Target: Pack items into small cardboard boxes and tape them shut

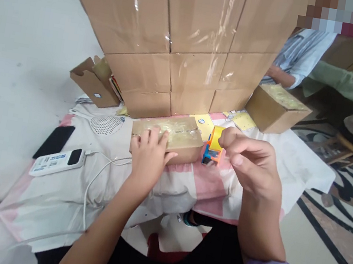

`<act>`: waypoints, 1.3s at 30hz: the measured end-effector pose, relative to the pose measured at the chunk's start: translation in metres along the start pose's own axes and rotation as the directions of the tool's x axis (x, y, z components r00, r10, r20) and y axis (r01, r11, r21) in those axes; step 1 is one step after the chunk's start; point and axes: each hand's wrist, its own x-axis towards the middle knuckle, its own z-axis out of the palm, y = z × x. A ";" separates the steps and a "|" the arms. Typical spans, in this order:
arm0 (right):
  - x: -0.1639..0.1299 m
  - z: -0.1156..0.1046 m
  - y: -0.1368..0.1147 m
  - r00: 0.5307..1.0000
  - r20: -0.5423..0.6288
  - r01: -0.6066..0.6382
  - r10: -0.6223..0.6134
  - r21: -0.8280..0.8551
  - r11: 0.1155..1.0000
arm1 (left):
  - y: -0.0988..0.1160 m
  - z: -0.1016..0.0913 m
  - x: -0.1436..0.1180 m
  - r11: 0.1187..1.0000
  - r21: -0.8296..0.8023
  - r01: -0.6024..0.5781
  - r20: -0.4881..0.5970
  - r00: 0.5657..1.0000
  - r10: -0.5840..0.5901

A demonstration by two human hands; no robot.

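A brown cardboard box (180,150) with clear tape over its top lies on the cloth in front of me. My left hand (151,150) rests on its left part, fingers spread and flat on the top, thumb along the near edge. To the right, my right hand (252,162) is raised with the thumb and bent fingers pinched together. Whatever is between those fingertips is too small to make out. Just left of them is a tape dispenser (208,157) in blue and orange with a yellow roll (216,137); my fingers overlap the roll's edge.
Behind the box stands a tall panel of taped cardboard (196,68). An open carton (95,85) and a closed box (277,108) flank it. A white power bank (57,162) with a cable, a black phone-like slab (54,142) and yellow sheets (203,120) lie on the cloth. A person (301,53) is beyond.
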 end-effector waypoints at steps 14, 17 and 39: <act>0.108 0.115 0.080 0.880 0.304 -0.313 0.365 -0.207 0.927 | 0.002 0.054 -0.032 0.984 -0.169 -0.051 -0.254 0.967 0.007; 0.110 0.126 0.110 0.882 0.303 -0.225 0.361 -0.402 0.888 | -0.006 0.060 -0.036 0.967 -0.223 -0.126 -0.296 0.953 0.056; 0.119 0.130 0.120 0.844 0.268 -0.170 0.464 -0.688 0.706 | -0.031 0.045 -0.043 0.944 -0.322 0.076 -0.354 0.915 -0.195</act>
